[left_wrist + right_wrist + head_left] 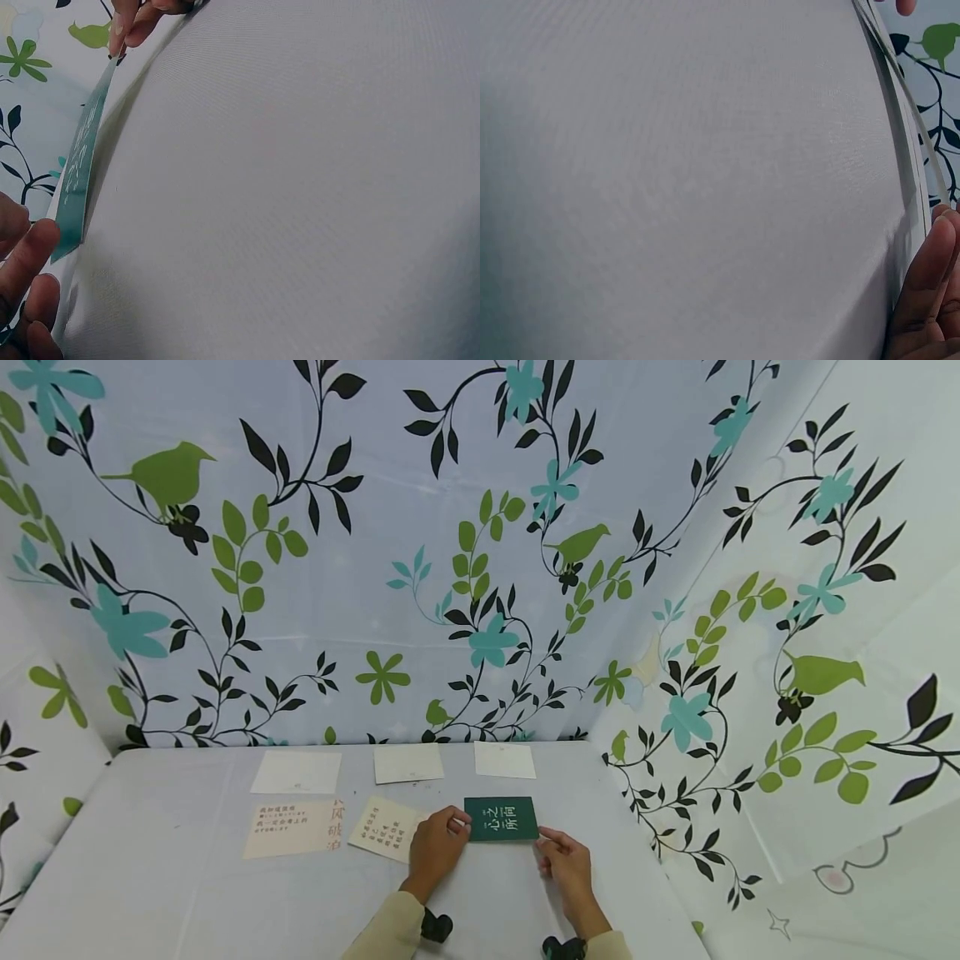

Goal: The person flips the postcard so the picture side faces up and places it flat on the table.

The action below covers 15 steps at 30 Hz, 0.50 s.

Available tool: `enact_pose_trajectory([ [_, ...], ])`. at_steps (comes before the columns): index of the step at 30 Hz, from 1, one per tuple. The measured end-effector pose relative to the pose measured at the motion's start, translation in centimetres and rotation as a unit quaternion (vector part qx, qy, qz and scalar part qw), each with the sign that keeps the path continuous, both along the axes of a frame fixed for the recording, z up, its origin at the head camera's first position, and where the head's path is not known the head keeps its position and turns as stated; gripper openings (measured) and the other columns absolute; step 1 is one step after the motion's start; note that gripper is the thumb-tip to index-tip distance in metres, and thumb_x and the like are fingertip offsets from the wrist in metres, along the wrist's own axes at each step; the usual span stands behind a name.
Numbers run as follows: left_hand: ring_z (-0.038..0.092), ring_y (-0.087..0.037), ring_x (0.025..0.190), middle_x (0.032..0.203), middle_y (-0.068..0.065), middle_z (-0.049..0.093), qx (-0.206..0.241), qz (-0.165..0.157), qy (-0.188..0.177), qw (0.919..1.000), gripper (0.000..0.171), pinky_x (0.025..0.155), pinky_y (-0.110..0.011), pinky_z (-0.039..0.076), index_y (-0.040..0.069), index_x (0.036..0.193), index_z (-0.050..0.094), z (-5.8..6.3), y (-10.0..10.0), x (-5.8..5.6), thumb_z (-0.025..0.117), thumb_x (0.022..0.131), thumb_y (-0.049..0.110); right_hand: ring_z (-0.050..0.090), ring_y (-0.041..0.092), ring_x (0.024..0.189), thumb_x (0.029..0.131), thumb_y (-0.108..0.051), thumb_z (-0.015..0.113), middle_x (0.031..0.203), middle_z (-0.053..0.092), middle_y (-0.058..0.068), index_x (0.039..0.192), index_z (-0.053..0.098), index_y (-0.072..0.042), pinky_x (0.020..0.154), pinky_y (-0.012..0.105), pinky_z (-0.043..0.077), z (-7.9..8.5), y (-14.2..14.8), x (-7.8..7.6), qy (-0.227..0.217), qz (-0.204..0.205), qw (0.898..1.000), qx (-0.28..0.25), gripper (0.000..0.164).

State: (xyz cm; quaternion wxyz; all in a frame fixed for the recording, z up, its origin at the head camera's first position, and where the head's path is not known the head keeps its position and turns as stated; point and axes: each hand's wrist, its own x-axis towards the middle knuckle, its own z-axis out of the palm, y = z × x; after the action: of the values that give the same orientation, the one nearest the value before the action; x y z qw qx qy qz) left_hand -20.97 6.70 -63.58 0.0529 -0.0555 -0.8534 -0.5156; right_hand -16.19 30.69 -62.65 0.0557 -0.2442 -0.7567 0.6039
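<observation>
A dark green card (501, 819) with white Chinese characters is held a little off the table, between my two hands. My left hand (438, 850) pinches its left edge. At the lower right corner, my right hand (567, 870) pinches it between thumb and fingers. In the left wrist view the card (81, 165) stands tilted, with a shadow beside it, and the right hand (142, 21) grips its far end. The right wrist view shows it only as a thin edge running to the right hand (930, 289). A cream card (384, 828) with writing lies tilted beside my left hand, partly covered by it.
A pale pink card (292, 829) with orange and dark characters lies farther left. Along the back of the white table (247, 910) are three whitish cards: a left one (296, 772), a middle one (408, 763) and a right one (505, 760). Patterned cloth (360, 568) hangs behind.
</observation>
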Motion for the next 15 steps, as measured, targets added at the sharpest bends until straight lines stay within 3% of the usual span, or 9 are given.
enact_pose_trajectory([
  [9, 0.065, -0.011, 0.077, 0.087, 0.004, 0.075, -0.018, -0.007, 0.021, 0.9996, 0.01, 0.067, -0.03, 0.045, 0.019, 0.102, 0.076, 0.07, -0.06, 0.15, 0.078, 0.092, 0.017, 0.059, 0.013, 0.065, 0.097, -0.008, 0.07, 0.087, 0.073, 0.006, 0.122, 0.075, -0.002, 0.057, 0.024, 0.052, -0.12, -0.1, -0.37, 0.01, -0.012, 1.0, 0.0, 0.026],
  [15, 0.066, -0.011, 0.08, 0.087, 0.006, 0.076, -0.025, -0.002, 0.013, 0.9996, 0.011, 0.068, -0.03, 0.046, 0.021, 0.102, 0.076, -0.02, 0.11, -0.1, 0.079, 0.092, 0.017, 0.059, 0.013, 0.063, 0.097, -0.008, 0.069, 0.084, 0.071, 0.004, 0.116, 0.075, -0.002, 0.055, 0.024, 0.051, -0.23, 0.01, -0.87, 0.01, -0.036, 0.999, 0.011, 0.021],
])
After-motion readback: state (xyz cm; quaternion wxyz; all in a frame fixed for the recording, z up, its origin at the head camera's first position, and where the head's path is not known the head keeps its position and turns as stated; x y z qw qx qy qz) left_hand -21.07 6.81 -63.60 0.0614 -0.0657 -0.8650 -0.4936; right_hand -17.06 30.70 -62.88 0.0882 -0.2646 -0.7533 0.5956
